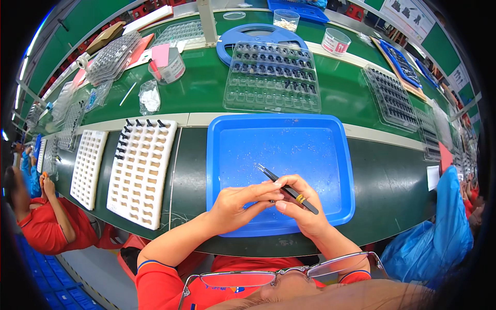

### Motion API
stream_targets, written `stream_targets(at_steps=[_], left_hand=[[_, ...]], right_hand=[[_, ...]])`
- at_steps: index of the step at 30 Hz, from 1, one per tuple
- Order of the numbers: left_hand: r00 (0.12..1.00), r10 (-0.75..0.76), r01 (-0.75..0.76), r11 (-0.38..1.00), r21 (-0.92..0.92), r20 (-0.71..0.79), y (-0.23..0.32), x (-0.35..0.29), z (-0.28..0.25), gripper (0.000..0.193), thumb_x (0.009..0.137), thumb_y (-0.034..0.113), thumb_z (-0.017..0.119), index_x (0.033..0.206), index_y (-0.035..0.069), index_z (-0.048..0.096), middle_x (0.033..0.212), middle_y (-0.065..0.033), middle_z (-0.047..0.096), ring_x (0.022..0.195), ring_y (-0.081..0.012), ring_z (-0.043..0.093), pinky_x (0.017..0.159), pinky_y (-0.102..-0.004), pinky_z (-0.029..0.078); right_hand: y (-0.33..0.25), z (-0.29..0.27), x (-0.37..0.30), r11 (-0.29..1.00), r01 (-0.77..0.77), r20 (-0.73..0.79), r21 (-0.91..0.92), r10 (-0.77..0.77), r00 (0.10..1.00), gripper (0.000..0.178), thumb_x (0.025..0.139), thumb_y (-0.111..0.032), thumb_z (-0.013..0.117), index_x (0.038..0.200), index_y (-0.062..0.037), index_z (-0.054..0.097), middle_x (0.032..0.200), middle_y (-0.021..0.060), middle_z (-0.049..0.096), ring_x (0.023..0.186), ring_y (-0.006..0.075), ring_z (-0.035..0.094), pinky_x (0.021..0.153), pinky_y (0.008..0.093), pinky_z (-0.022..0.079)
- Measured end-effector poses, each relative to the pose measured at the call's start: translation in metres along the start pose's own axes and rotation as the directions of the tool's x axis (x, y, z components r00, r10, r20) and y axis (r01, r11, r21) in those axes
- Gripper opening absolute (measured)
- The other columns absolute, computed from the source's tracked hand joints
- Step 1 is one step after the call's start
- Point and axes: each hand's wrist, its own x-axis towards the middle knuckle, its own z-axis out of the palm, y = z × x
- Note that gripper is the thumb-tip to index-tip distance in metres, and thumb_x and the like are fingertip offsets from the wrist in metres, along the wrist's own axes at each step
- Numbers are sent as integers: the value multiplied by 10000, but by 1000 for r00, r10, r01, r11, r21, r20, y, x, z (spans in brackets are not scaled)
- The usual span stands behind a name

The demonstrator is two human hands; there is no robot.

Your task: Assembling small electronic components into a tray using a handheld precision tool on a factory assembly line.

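Observation:
Both hands meet above a blue tray (pixel 281 228) whose bottom is sprinkled with tiny pale bits. In my right hand (pixel 310 213) is a pair of black tweezers (pixel 269 174) with a yellow band, its tips pointing away and to the left. My left hand (pixel 232 207) is closed, thumb and fingers pinched together around a small dark part (pixel 272 201), mostly hidden by the fingertips. The two hands' fingertips touch or nearly touch there.
Left of the blue tray lies a white foam tray (pixel 135 188) with black parts along its far and left edges; another white tray (pixel 89 168) lies beyond. A clear blister tray (pixel 271 77) of black parts rests on a blue reel (pixel 225 49). Co-workers sit on both sides.

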Motion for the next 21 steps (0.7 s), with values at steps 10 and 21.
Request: stream_targets(at_steps=[10, 21], left_hand=[[978, 19, -19, 1000, 3, -206, 8, -2, -16, 349, 844, 53, 690, 1187, 29, 632, 1070, -94, 708, 938, -223, 696, 822, -320, 545], [632, -228, 488, 860, 151, -741, -7, -93, -166, 400, 874, -18, 644, 1258, -20, 534, 1027, -123, 709, 957, -132, 658, 858, -272, 515]], right_hand=[[-2, 1, -2, 984, 180, -131, -1, -179, 975, 367, 840, -98, 653, 1170, -9, 518, 1184, 166, 582, 1116, 242, 580, 902, 356, 501], [-8, 15, -3, 996, 88, -147, 28, -83, 986, 313, 847, -111, 656, 1128, -32, 542, 1152, 174, 609, 1060, 226, 607, 835, 349, 536]])
